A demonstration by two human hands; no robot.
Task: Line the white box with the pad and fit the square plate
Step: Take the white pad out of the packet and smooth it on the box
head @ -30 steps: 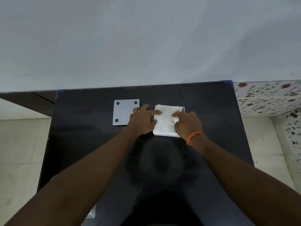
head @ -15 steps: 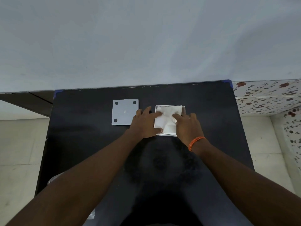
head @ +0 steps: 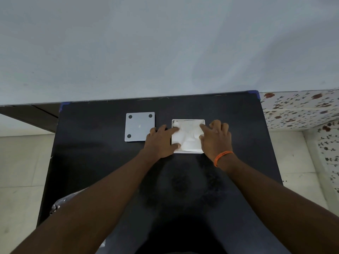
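Note:
A white square box point(head: 189, 152) sits on the black table point(head: 102, 162), right of centre. A crumpled white pad point(head: 189, 136) lies inside it, below the rim. My left hand point(head: 161, 142) rests at the box's left side, with index finger and thumb pressing on the pad. My right hand point(head: 216, 136), with an orange wrist band, is at the box's right side, its fingertips on the pad's right edge. A grey square plate point(head: 139, 126) with dark dots at its corners lies flat to the left of the box, just beyond my left hand.
The table's far edge meets a pale wall point(head: 165, 52). Flowered tiles point(head: 300, 110) stand to the right and a light floor point(head: 20, 171) lies to the left. A crumpled pale wrapper point(head: 56, 206) pokes out at the table's near left edge.
The pad has gone from lying over the box to sitting down inside it, so the rim now shows. Both hands have spread apart to the box's sides.

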